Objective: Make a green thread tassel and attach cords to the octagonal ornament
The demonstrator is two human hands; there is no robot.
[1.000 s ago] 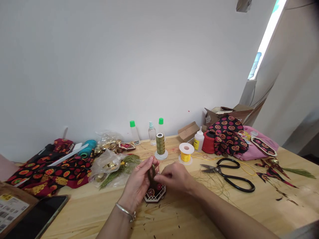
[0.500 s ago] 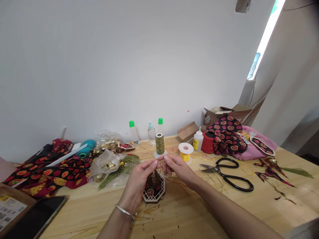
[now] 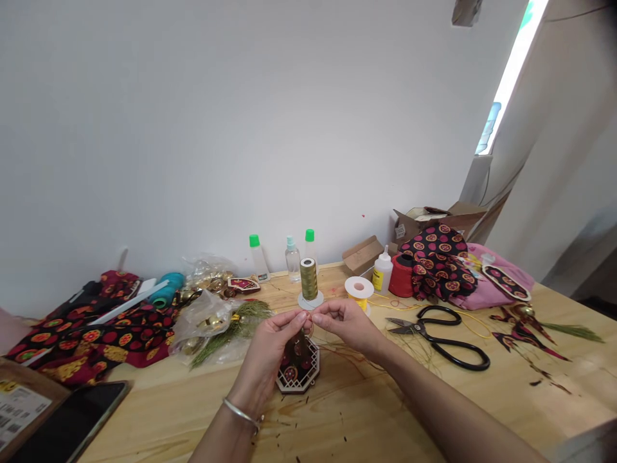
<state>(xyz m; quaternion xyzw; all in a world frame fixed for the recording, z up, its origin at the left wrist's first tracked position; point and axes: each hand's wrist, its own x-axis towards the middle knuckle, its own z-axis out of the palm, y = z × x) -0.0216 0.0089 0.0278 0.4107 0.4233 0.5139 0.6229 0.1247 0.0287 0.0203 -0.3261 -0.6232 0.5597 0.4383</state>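
My left hand [image 3: 281, 337] and my right hand [image 3: 346, 326] meet at the middle of the table, thumbs and forefingers pinched together. Between their fingertips is a thin cord [image 3: 311, 331], with part of it hanging in a small loop; the pinched bit is mostly hidden. Just below lies an octagonal ornament [image 3: 299, 379] with a pale lattice rim and dark patterned fabric, partly covered by my left hand. Behind the fingertips stands a spool of olive thread [image 3: 309, 281]. A spool of yellow cord [image 3: 359, 289] is beyond my right hand.
Black-handled scissors [image 3: 436, 331] lie to the right, near loose threads. A glue bottle [image 3: 382, 272] and a red thread cone [image 3: 402, 276] stand behind. Patterned fabric [image 3: 116, 334], plastic bags of gold bells [image 3: 207, 318] and a phone [image 3: 72, 424] occupy the left.
My right hand has shifted slightly left, so its fingertips now touch those of my left hand. Its other fingers have curled in. The ornament has stayed put.
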